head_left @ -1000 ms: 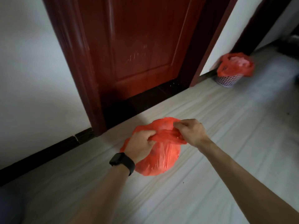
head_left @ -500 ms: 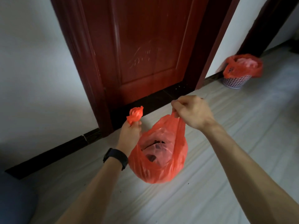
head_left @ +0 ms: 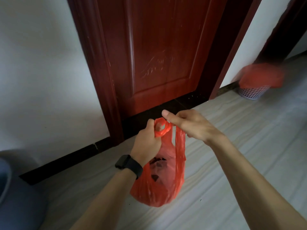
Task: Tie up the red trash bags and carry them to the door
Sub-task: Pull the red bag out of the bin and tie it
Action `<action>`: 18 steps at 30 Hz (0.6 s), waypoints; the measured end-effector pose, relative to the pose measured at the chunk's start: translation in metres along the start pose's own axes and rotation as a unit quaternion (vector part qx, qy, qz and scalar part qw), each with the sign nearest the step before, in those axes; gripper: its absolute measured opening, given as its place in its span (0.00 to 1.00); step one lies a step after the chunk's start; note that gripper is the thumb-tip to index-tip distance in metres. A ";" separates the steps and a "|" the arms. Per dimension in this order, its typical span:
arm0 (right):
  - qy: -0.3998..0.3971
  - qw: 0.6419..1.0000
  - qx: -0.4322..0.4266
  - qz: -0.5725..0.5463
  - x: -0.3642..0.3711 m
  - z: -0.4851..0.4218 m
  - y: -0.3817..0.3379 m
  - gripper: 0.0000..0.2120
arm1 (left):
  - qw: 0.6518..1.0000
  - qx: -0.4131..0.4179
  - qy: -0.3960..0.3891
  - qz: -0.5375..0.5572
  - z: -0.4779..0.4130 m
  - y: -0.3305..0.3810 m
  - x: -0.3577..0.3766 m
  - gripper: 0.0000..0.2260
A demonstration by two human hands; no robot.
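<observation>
Red trash bag (head_left: 166,185), dark scraps (head_left: 157,161) inside. Left hand (head_left: 147,145) grips its twisted handle (head_left: 162,131); right hand (head_left: 191,125) pinches the other. Red door (head_left: 157,55) beyond.

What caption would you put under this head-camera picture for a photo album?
By a dark red door, the left hand and right hand hold the handles of a red trash bag.

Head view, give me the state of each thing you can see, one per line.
Red trash bag: untied, mouth open, hanging from both handles.
Left hand: grips one handle, twisted into a loop.
Right hand: holds the other handle.
Door: shut.
Basket: upright, lined with a second red bag, blurred.
</observation>
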State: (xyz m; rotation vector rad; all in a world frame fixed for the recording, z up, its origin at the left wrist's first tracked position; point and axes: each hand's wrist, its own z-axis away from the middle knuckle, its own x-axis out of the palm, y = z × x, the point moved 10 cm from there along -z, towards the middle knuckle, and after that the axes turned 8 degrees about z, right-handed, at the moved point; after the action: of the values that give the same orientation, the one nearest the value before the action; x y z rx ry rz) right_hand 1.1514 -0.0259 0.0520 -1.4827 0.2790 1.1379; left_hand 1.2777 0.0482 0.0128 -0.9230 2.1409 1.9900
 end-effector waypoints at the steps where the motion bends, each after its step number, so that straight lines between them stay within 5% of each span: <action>1: -0.012 0.999 0.004 0.030 0.001 0.002 -0.003 0.37 | 1.000 0.011 -0.004 -0.012 0.001 0.007 0.001 0.01; 7: -0.053 0.998 -0.045 -0.006 -0.002 0.008 -0.017 0.19 | 0.998 0.020 -0.027 0.044 0.004 0.007 0.016 0.12; 10: -0.076 0.995 -0.060 -0.039 0.001 0.016 -0.019 0.23 | 0.996 0.052 -0.027 0.062 0.018 0.006 0.025 0.31; 13: -0.085 0.993 -0.067 -0.051 0.007 0.021 -0.020 0.24 | 0.995 0.059 -0.053 0.052 0.029 0.002 0.054 0.36; 18: -0.108 0.990 -0.067 -0.058 0.017 0.027 -0.022 0.17 | 0.998 -0.016 0.025 0.062 0.032 -0.041 0.077 0.08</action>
State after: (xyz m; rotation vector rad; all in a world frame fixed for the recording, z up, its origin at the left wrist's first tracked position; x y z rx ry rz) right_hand 1.1625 0.0106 0.0574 -1.4579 -0.0349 1.2296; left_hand 1.2230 0.0499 -0.0622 -0.8724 2.2516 2.0842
